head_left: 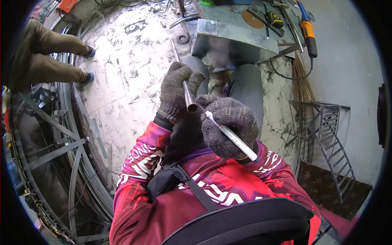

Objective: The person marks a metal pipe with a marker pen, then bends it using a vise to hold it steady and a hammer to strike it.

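Note:
My left hand [173, 87], in a dark knitted glove, is closed around a shiny metal tube [189, 94]. The tube's open end points back toward my body, and its far part runs out beyond the glove over the floor. In my right hand [232, 122], gloved the same way, is a white marker pen [234, 140] with small print along its barrel. The pen slants across the palm, and a thin dark tip beside my fingers lies close to the tube's open end. Both hands are over my lap.
Ahead stands a metal work surface [234, 41] with a tape measure [274, 18] and an orange-and-blue power tool [308, 30] with a cord. Metal strips [67, 122] lie at left, near another person's legs [61, 57]. A metal rack [332, 143] leans at right.

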A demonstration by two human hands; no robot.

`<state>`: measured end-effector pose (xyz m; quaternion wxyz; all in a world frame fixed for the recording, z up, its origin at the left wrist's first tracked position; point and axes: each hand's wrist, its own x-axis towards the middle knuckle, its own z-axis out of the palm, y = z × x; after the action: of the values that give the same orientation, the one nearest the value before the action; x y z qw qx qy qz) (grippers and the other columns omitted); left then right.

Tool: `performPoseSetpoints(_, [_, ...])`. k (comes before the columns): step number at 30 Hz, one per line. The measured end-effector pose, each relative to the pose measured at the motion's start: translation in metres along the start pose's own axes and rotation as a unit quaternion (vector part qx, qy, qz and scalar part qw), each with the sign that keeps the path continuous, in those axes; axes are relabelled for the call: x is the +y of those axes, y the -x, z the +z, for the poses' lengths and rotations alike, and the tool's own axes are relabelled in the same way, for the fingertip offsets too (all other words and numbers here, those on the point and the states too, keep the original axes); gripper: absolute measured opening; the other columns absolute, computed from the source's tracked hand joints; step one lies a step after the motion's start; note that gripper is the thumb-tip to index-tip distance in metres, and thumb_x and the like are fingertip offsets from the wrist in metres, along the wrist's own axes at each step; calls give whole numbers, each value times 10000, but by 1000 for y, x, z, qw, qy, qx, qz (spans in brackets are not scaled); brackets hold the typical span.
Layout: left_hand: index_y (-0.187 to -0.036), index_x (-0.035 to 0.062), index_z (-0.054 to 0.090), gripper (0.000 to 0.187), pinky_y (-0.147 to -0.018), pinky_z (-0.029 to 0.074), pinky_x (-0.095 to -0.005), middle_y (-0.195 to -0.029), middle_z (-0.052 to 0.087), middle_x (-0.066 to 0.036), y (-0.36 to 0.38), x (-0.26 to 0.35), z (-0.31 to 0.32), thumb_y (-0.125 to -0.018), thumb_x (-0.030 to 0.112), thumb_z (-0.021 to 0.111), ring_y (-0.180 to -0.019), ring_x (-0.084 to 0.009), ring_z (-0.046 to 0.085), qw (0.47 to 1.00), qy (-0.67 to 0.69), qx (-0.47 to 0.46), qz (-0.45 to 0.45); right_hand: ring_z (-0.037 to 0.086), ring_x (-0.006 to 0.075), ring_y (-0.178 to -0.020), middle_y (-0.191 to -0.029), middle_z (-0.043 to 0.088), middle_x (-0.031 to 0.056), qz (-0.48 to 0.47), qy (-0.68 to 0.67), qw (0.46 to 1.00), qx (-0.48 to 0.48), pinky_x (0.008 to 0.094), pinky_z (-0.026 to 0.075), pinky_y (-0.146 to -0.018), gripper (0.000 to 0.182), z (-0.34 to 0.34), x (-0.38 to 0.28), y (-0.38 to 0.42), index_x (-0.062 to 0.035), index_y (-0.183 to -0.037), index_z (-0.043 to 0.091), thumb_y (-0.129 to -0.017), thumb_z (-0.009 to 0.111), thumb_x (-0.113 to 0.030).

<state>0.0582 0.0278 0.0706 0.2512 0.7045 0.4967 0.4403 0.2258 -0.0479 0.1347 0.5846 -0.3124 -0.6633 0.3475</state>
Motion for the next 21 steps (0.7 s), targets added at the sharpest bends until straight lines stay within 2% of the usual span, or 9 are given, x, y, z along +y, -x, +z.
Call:
performPoseSetpoints(1, [-838, -14, 652, 156, -732, 473, -417, -863, 578, -164, 0, -2, -1, -858, 113, 742, -814, -333, 590, 1000, 0, 0, 1, 737, 361, -859, -912, 713, 134, -64, 48, 997, 1, 461, 620, -835, 318, -1, 1, -7, -86, -1044, 662, -771, 826, -91])
performPoseSetpoints(4, [-841, -21, 642, 173, -725, 476, -416, -854, 571, -166, 1, -7, 0, -850, 106, 759, -803, -336, 593, 1000, 12, -7, 1, 735, 350, -844, -889, 703, 126, -91, -21, 996, -5, 469, 623, -845, 309, 2, 5, -14, -86, -1030, 658, -769, 822, -97])
performPoseSetpoints(7, [-842, -24, 639, 185, -736, 478, -413, -857, 568, -169, 1, -7, 0, -845, 108, 768, -810, -343, 594, 999, 34, 2, -16, 731, 345, -822, -874, 693, 122, -113, -8, 993, -8, 482, 624, -845, 297, 7, 5, -16, -90, -1023, 653, -771, 810, -91])
performPoseSetpoints(9, [-851, -25, 636, 191, -740, 482, -412, -866, 575, -170, 1, -4, -3, -847, 112, 769, -813, -340, 600, 1000, -5, -10, -4, 728, 344, -811, -861, 687, 121, -109, 17, 994, -8, 481, 624, -849, 291, 6, 4, -16, -95, -1018, 649, -773, 806, -90])
performPoseSetpoints(21, [-889, -30, 651, 132, -724, 487, -397, -877, 585, -152, 3, -3, 0, -865, 64, 740, -824, -305, 609, 1000, 6, -5, 3, 713, 346, -789, -805, 657, 98, -108, 87, 990, -5, 472, 612, -788, 272, 8, -3, -19, -131, -960, 639, -749, 810, -127])
